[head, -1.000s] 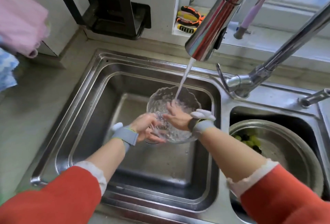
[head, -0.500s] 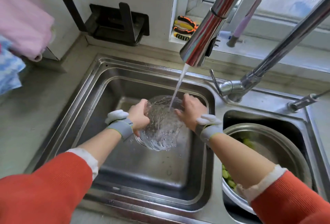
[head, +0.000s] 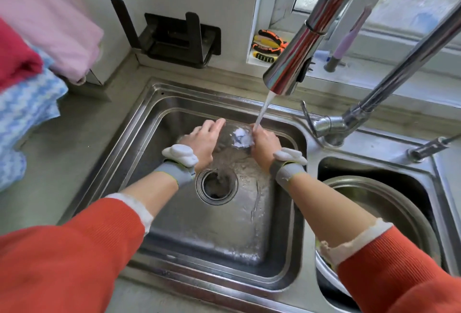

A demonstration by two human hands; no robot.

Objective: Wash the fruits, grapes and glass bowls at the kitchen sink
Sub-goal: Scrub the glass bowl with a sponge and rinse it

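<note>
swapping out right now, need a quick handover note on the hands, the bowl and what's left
Left hand: holds the left side of the glass bowl.
Right hand: holds its right side.
Bowl: tipped on edge over the left sink, under the running tap, water pouring out toward the drain.
Metal basin: in the right sink; contents hidden now.
Done: bowl being rinsed.
Left: finish rinsing and set the bowl aside; fruit and grapes, judging by the task.

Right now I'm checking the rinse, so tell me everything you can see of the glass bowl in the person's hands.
The glass bowl is clear, textured glass, blurred by running water. It is held over the left sink basin, tipped so water pours out toward the drain. The left hand grips one side, the right hand the other. The tap stream lands at its right edge. Nothing is visible inside it.
</note>
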